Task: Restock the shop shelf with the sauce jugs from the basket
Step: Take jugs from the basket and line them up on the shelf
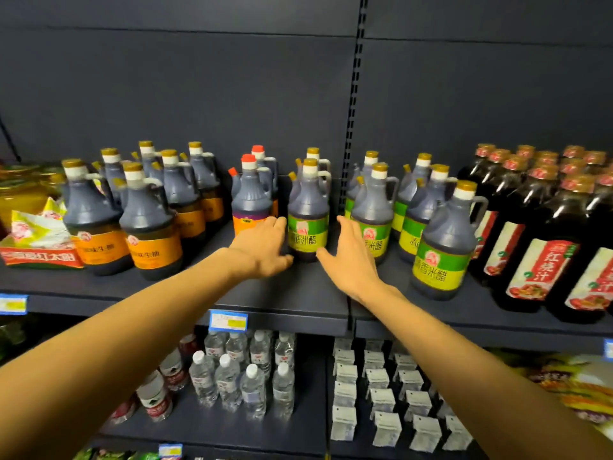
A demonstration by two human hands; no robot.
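While both hands reach onto the shelf [298, 293], neither grips anything: the left hand [263, 249] lies with fingers straight and relaxed, its fingertips touching or all but touching the left side of a green-label jug [307, 214], and the right hand [353, 257] is spread just beside that jug's right side, apart from it by a narrow gap. The jug stands upright between the two hands, at the head of a short row, with a second like it directly behind. I judge it to be set in place already, the hands either squaring it up or letting go; which of the two cannot be told

Just left of the left hand stand red-cap jugs [248, 197], and further left a cluster of orange-label jugs [151, 227]. Right of the right hand are more green-label jugs [442, 244], one standing well forward of the others, then dark bottles [530, 247] with red labels. Below the arms, the lower shelf holds water bottles [245, 373] and small white packets [381, 390]

The basket is out of view, so how many jugs remain cannot be told; open shelf space in front of the hands suggests room for more
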